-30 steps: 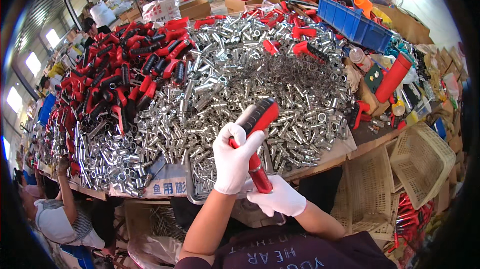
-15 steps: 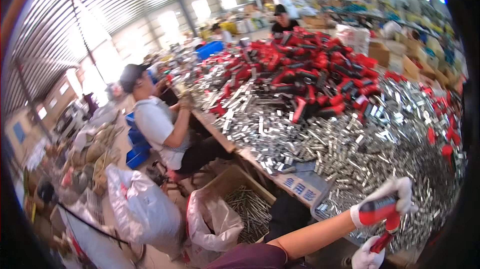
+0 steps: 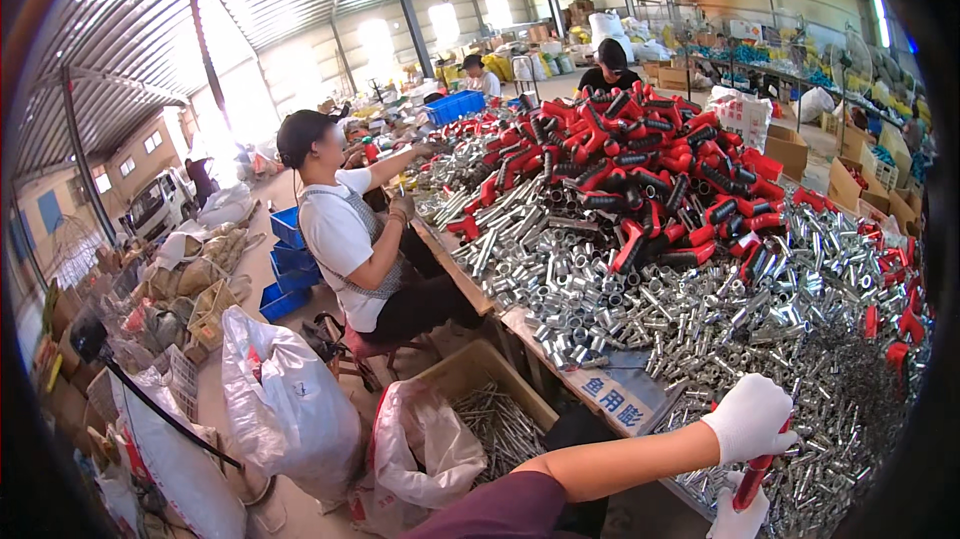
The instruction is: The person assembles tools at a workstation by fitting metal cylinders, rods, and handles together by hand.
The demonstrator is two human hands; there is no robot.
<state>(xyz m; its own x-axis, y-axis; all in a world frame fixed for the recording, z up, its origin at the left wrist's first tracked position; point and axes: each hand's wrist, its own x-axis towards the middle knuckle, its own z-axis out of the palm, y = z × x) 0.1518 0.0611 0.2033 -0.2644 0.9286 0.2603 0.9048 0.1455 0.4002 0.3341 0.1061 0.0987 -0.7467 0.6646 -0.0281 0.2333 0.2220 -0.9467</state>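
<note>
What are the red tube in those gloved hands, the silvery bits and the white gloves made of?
Red tube: glossy red, perhaps painted metal or plastic; its shine fits either.
Silvery bits: most likely metal, bare or plated, judging by their bright, hard glints.
Gloves: probably thin knitted fabric, matt white, since they fit closely and show no gloss.

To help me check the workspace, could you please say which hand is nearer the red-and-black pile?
Left: the left hand is below and to the right of the red-and-black pile in view; the right hand is lower and farther off.
</note>
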